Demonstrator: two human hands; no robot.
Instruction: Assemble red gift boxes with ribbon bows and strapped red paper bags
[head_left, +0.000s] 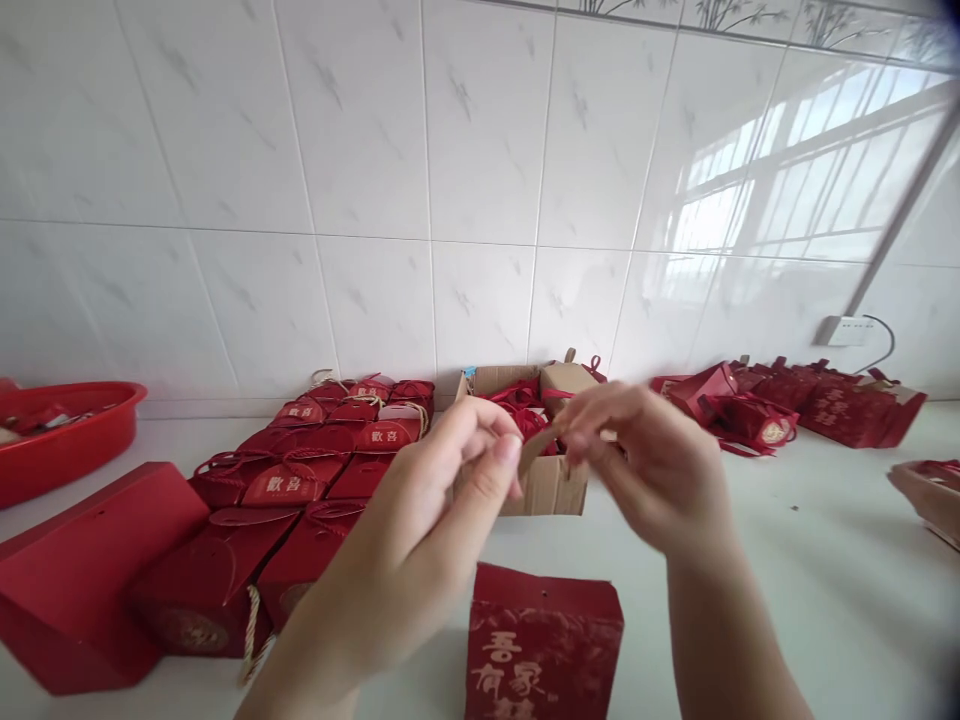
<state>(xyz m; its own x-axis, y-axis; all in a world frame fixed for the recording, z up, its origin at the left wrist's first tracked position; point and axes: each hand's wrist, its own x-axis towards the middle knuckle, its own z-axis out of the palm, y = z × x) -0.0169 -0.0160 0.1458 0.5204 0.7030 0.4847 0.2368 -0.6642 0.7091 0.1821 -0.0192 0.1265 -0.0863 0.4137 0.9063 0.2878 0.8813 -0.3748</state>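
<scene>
My left hand (442, 500) and my right hand (645, 465) are raised together above the white table, both pinched on a thin tan strip (541, 442) that runs between their fingertips. Directly below them stands an open red gift box (544, 640) with gold characters on its front. Behind my hands sits a small cardboard carton (547, 480) holding red ribbons.
Several finished red gift boxes (300, 480) with cord handles are packed in rows at the left. A flat red box (75, 570) lies at the far left, a red basin (67, 430) behind it. More red boxes (787, 405) line the tiled wall at the right.
</scene>
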